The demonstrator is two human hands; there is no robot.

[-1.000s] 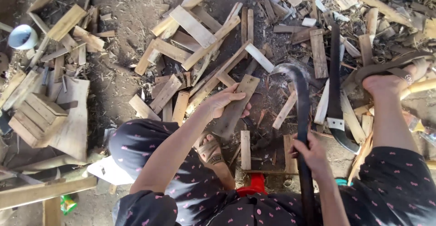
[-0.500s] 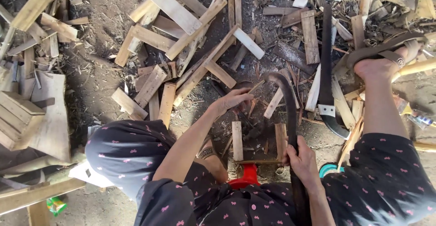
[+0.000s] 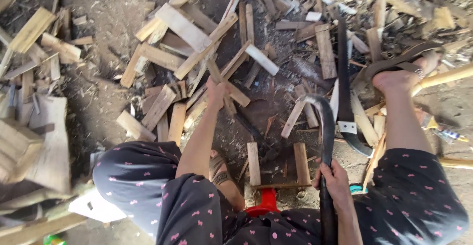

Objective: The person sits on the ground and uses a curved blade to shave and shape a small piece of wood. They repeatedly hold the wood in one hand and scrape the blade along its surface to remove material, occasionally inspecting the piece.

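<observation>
Left hand (image 3: 217,93): fingers closed around a narrow wood strip (image 3: 222,90), among the scattered offcuts (image 3: 182,26) on the dirt floor (image 3: 106,8), far of the knee. Right hand (image 3: 336,180): wrapped tight on the dark handle of a curved chopping blade (image 3: 322,127), near right. Two short wood pieces (image 3: 253,163) lie side by side between the hands, just left of the blade.

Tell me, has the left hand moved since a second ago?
Yes. The left hand reached forward, away from the two upright wood pieces, and now grips a wood stick in the pile.
</observation>
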